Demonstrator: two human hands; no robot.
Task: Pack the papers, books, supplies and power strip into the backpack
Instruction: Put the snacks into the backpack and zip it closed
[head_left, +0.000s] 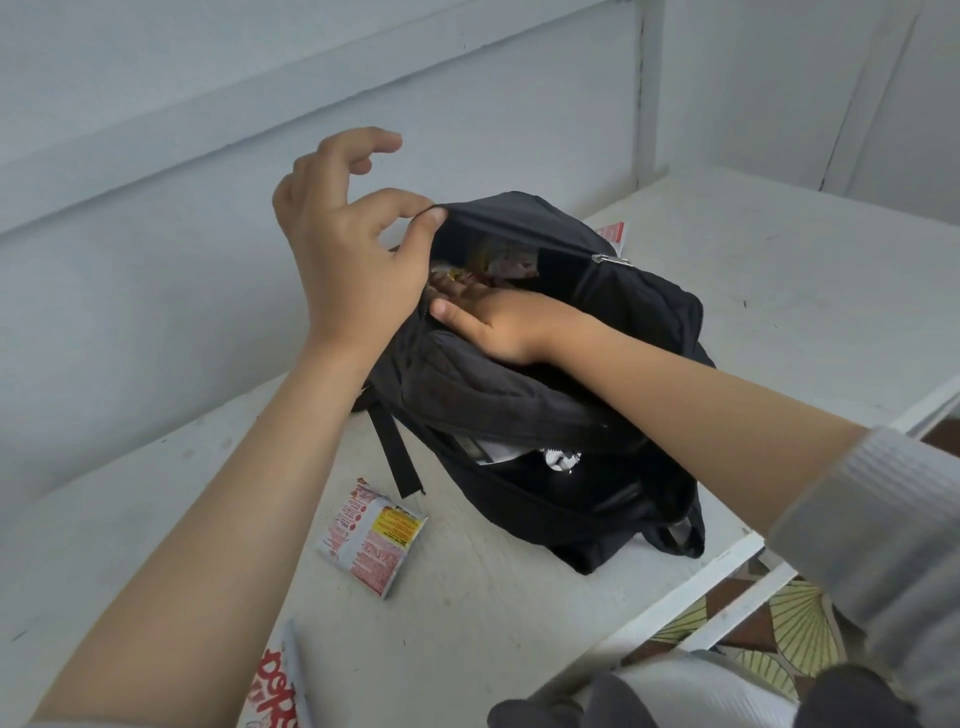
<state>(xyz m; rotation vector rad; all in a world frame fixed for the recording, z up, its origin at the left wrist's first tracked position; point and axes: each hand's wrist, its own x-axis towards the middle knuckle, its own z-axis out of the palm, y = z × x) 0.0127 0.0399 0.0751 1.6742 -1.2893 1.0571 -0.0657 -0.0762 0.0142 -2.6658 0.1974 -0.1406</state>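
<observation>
A black backpack (545, 395) lies on a white shelf surface (519, 613). My left hand (343, 244) pinches the upper edge of its top opening between thumb and forefinger and lifts the flap. My right hand (498, 322) reaches into that opening, fingers hidden inside among colourful packets (498, 262). I cannot tell what the fingers hold. A lower pocket gapes, showing white papers (498, 452). A zipper pull (613, 259) sits on the flap at the right.
A red, white and yellow foil packet (371, 538) lies left of the backpack. Another red and white packet (275, 686) sits at the near edge. A red and white item (613, 234) peeks from behind the bag. White walls enclose the back and left.
</observation>
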